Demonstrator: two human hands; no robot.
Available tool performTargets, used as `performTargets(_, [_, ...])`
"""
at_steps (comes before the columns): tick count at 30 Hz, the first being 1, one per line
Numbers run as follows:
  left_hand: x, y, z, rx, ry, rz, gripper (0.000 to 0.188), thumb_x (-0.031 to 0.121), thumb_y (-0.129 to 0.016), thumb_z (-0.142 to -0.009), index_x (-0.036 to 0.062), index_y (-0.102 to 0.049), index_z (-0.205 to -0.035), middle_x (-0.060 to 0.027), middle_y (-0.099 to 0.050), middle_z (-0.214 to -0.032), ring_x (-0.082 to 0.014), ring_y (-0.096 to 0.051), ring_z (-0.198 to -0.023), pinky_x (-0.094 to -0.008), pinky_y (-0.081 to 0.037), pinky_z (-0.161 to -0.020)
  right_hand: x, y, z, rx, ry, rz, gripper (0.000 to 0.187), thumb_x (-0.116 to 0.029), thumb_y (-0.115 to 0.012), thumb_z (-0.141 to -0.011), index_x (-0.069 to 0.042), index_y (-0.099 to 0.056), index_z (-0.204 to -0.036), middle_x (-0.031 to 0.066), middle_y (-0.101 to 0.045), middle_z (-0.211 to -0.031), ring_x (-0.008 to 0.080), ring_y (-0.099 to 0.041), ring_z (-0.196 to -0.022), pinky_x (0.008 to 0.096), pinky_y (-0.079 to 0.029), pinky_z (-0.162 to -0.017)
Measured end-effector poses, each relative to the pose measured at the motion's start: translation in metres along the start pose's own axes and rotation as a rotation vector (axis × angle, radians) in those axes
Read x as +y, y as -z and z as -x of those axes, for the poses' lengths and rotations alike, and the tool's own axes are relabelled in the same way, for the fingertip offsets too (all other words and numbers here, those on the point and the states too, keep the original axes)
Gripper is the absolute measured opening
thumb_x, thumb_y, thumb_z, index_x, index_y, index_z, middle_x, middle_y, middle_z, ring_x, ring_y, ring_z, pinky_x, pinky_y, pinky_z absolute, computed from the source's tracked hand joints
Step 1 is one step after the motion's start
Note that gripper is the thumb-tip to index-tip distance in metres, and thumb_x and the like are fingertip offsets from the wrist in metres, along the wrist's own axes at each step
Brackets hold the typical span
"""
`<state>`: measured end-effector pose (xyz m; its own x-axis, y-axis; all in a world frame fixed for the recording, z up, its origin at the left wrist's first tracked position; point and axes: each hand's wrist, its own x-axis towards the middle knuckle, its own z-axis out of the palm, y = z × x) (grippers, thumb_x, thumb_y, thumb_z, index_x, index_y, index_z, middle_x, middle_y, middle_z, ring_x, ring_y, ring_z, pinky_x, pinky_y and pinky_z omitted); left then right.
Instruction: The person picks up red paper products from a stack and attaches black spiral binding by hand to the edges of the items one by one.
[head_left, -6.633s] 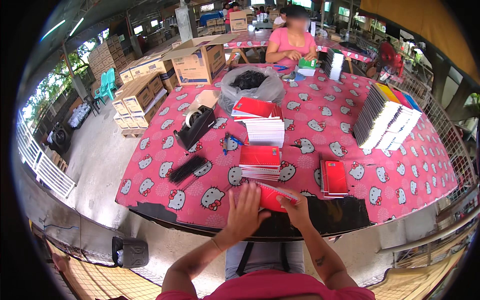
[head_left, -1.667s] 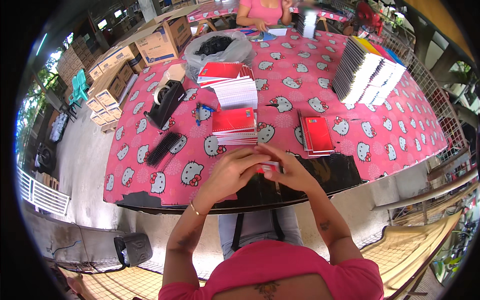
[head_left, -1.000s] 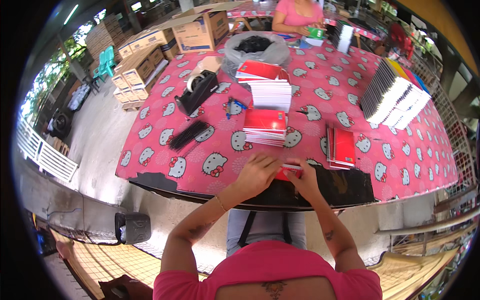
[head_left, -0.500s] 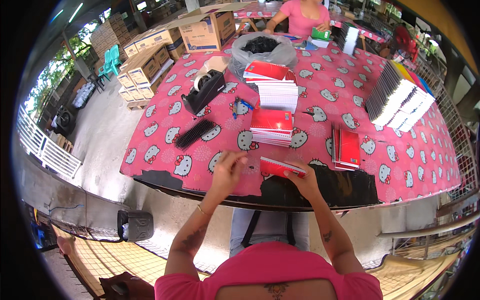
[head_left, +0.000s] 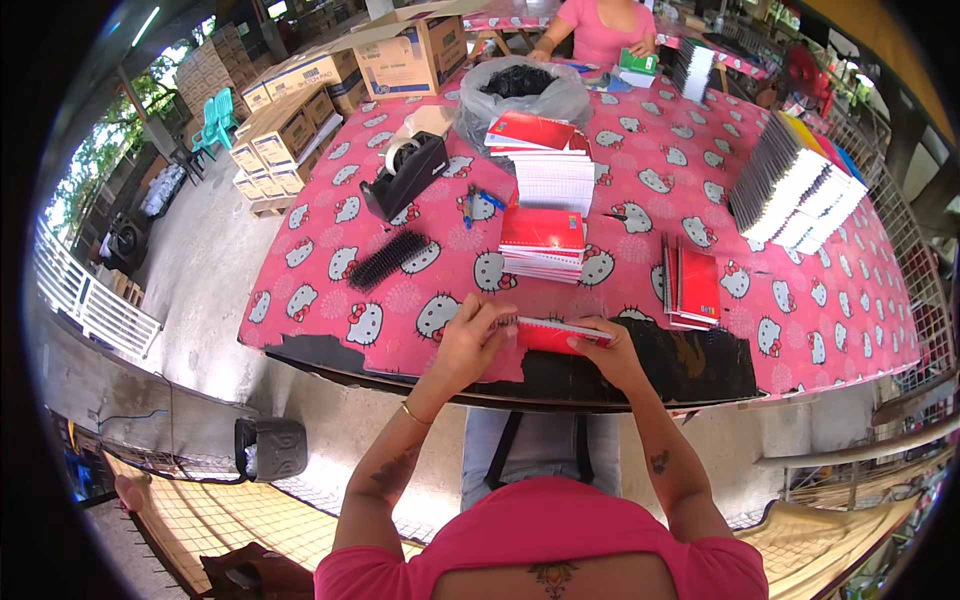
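Note:
Near the table's front edge, my right hand (head_left: 612, 352) grips a small red notebook (head_left: 552, 336) by its right end, thumb on the cover. A row of punched holes runs along its pale upper edge. My left hand (head_left: 478, 340) is at the notebook's left end, fingers pinched together. What is between those fingertips is too small to make out. Just beyond lie a short stack of red notebooks (head_left: 542, 240) and, behind it, a taller stack (head_left: 553, 180). To the right rest a few red notebooks with dark spirals (head_left: 694, 285).
Left of the stacks lie a bundle of black binding coils (head_left: 388, 260), blue pens (head_left: 486, 202) and a black tape dispenser (head_left: 405, 178). A plastic bag of black material (head_left: 522, 98) stands farther back. Bound notebooks (head_left: 798, 190) are piled at right. Across the table, a person holds a green notebook (head_left: 638, 62).
My left hand has moved right, up to the notebook's left end. The notebook has levelled a little in my right hand. Across the table, the person's green notebook has shifted.

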<state>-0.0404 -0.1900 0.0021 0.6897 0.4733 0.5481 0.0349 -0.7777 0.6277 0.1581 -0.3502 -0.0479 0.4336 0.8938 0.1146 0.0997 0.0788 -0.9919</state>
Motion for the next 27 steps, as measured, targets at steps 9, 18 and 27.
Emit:
performTargets(9, [0.013,0.01,-0.018,-0.146,-0.173,-0.141,0.025,0.02,-0.072,-0.088,0.008,-0.063,-0.107,-0.0134,-0.062,-0.095,-0.0333,-0.064,-0.075,-0.042,-0.052,-0.063,-0.003,0.001,0.007,-0.001,0.024,-0.001,0.024,-0.005,-0.074,-0.087,0.001,-0.07,-0.11,0.0046,-0.071,-0.099,0.0084,-0.061,-0.092,0.0246,-0.048,-0.083])
performTargets(18, [0.028,-0.013,-0.017,-0.017,-0.211,-0.688,0.063,0.039,-0.063,-0.091,-0.0014,-0.046,-0.137,-0.0215,-0.049,-0.138,-0.0372,-0.055,-0.12,-0.0595,-0.039,-0.1,-0.014,-0.014,0.01,0.097,0.023,-0.039,0.023,-0.008,-0.073,-0.088,-0.001,-0.071,-0.111,0.004,-0.071,-0.096,0.0076,-0.06,-0.086,0.0233,-0.049,-0.079])
performTargets(27, [0.014,-0.001,-0.027,-0.111,-0.152,-0.356,0.03,0.028,-0.064,-0.092,0.0042,-0.061,-0.11,-0.0134,-0.063,-0.108,-0.0328,-0.062,-0.099,-0.0588,-0.034,-0.103,-0.02,-0.021,0.01,0.178,0.083,0.013,0.025,-0.009,-0.073,-0.088,-0.002,-0.071,-0.111,0.0049,-0.073,-0.096,0.0077,-0.062,-0.086,0.0232,-0.049,-0.078])
